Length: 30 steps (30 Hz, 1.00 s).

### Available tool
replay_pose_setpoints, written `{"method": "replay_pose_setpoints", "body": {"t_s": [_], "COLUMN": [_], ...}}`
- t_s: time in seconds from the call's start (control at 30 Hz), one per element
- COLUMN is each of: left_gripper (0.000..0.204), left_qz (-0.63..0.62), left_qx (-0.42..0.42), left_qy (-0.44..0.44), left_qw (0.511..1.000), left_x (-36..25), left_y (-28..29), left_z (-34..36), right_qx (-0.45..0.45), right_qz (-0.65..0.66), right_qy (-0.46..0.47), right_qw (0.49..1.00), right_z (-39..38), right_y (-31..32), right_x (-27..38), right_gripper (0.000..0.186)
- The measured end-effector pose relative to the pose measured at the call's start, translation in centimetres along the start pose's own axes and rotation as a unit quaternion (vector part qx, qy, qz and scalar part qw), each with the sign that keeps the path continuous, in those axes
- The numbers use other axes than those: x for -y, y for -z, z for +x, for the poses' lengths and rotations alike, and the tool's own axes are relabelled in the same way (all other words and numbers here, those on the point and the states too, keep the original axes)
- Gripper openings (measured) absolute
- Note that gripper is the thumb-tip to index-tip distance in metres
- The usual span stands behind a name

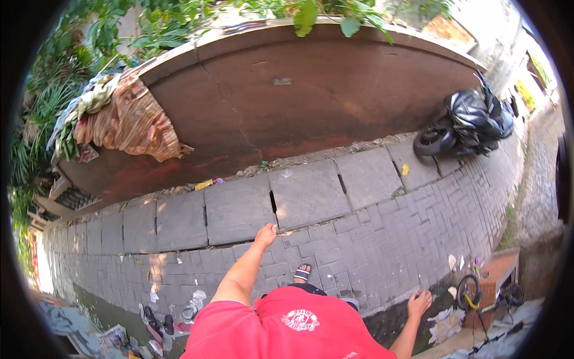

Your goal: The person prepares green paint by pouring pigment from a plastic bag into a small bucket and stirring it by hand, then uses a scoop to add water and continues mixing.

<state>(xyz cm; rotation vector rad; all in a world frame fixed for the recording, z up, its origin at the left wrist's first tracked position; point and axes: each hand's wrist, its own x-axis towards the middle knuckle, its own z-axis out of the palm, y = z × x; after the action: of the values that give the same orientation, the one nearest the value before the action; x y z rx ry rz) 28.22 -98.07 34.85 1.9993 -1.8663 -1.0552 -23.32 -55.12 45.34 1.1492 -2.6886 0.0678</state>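
My left arm reaches forward over the paving, and my left hand [266,233] is closed above the edge of the concrete slabs [311,194]. Whether anything is inside its fingers cannot be made out. Out to the right, my right hand [420,304] hangs with loosely bent fingers, a little apart, and no object shows in it. Beneath me a foot in a striped slide sandal [303,272] stands on the grey paving bricks [371,245].
A low brown wall [311,90] runs along the far side, with cloths [128,116] draped over its left end. A black motorcycle [469,122] is parked at the right. Shoes [152,318] and litter lie near left; a small bicycle [472,293] stands near right.
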Motion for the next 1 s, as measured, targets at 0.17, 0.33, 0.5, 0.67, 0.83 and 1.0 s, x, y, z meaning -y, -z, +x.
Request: {"method": "replay_pose_setpoints", "body": {"t_s": [0.17,0.33,0.5,0.67,0.83,1.0], "left_gripper": [0.047,0.039,0.041,0.043,0.043,0.045], "left_qz": [0.056,0.117,0.09,-0.002,-0.037,-0.046], "left_qx": [0.082,0.084,0.028,-0.099,-0.153,-0.106], "left_qy": [0.159,0.282,0.355,0.302,0.284,0.328], "left_qw": [0.982,0.949,0.93,0.948,0.946,0.938], "left_x": [9.1,13.0,9.4,1.6,-1.2,2.3], "left_y": [-0.8,-1.4,-1.8,-2.6,-1.1,-3.1], "left_z": [-0.4,-8.4,-10.8,-6.4,-2.7,-1.7], "right_qx": [0.209,0.434,0.51,0.261,0.17,0.077], "right_qz": [0.23,0.026,0.026,0.168,0.317,0.488], "right_qy": [-0.121,-0.109,-0.005,0.09,0.312,0.446], "right_qw": [0.943,0.894,0.86,0.947,0.879,0.746], "right_z": [-0.8,0.8,13.9,33.5,48.8,53.8], "right_y": [-8.5,-13.4,-19.9,-21.2,-10.0,8.0], "right_x": [-1.1,-2.7,-1.8,9.1,32.5,53.9], "right_gripper": [0.019,0.028,0.03,0.019,0.018,0.01]}}
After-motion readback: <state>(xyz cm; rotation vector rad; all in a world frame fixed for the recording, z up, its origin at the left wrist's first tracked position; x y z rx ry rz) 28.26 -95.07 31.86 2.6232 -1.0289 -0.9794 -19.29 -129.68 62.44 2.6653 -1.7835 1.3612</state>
